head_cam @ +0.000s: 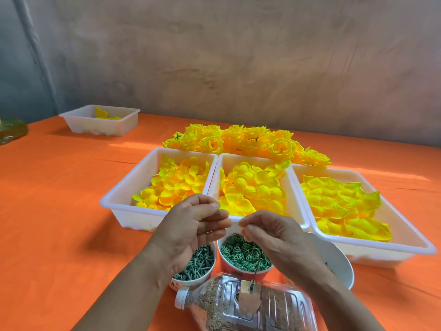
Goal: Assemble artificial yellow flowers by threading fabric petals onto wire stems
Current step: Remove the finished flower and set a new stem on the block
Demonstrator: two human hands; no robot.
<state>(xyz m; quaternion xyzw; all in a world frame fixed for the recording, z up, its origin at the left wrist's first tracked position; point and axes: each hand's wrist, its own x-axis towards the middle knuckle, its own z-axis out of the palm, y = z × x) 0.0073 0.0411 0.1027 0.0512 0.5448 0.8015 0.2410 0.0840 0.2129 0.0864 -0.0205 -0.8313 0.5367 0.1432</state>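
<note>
Wire stem (256, 263) upright beneath right hand (279, 240)

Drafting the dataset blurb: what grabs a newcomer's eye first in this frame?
The bright yellow against the orange tablecloth: a pile of finished flowers at the back, and before it three white trays of petals side by side. Nearest the camera, the left hand pinches a small green piece close to the right hand, above two cups of green parts.

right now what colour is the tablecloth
The tablecloth is plain orange, clearest in the head view.
</note>
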